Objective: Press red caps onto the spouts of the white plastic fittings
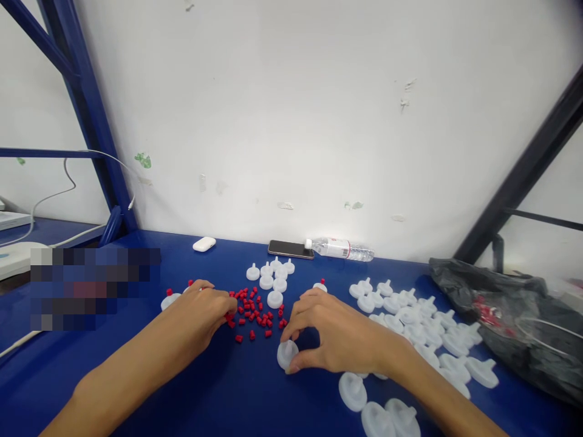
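Note:
My right hand [314, 334] pinches a white round plastic cap with a stem [288, 355] between thumb and fingers, just above or on the blue table. My left hand [212, 306] is closed at the left edge of a loose pile of small red caps [258, 320]. Its fingertips are among the red pieces; whether one is gripped is hidden. Behind the pile stands a group of white stemmed caps [267, 282]. A white cap with a red tip [169, 300] shows beside my left forearm. Another red-tipped white cap [320, 286] is partly hidden behind my right hand.
Many white stemmed caps [412, 318] lie spread to the right, some under my right forearm. A black plastic bag [542, 358] with red pieces in it sits far right. Along the wall are a phone [290, 249], a water bottle [341, 249] and a white case [204, 244].

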Available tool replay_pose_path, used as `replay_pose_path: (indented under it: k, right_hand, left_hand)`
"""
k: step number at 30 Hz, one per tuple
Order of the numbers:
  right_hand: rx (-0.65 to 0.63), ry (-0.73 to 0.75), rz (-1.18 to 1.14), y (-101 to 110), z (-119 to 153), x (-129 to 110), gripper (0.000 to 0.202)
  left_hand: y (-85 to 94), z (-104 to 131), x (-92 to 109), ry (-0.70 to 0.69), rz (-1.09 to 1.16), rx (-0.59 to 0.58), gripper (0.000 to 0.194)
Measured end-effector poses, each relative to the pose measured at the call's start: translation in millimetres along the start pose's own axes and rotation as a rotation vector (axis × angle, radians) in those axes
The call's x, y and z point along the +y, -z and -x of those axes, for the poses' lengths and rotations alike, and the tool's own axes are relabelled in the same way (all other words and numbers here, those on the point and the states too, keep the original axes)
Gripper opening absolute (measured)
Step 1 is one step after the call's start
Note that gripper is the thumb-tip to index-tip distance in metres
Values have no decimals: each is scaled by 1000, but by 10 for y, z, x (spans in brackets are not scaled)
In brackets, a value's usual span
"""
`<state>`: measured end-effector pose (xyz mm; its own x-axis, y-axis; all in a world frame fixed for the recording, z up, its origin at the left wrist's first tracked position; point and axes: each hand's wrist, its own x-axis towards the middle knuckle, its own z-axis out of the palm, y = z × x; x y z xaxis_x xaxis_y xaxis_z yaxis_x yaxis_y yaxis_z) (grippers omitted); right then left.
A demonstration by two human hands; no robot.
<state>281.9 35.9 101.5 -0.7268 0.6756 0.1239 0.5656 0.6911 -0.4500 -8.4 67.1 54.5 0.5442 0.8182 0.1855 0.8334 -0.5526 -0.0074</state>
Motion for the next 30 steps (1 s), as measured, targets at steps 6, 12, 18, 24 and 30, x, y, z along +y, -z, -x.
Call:
replay_pose_path:
  k: [6,12,18,24,30]
  right_hand:
    - [-25,-19,13,-1,17,-22,31]
    - [-51,-37,9,20,27,-63,22]
    - [-67,-48,10,21,41,-57,23]
    - [-66,-44,10,3,29,-31,28]
    - [-60,-34,15,7,30,-61,22]
  left_hand:
    - [50,-47,44,-2,-66,-85,33]
    - [172,-32,122,-24,-101,-89,35]
    - [303,-27,176,22,-132,-127,44]
    - [301,85,78,63,-51,-20,16]
    - [172,110,-5,53,-20,-24,18]
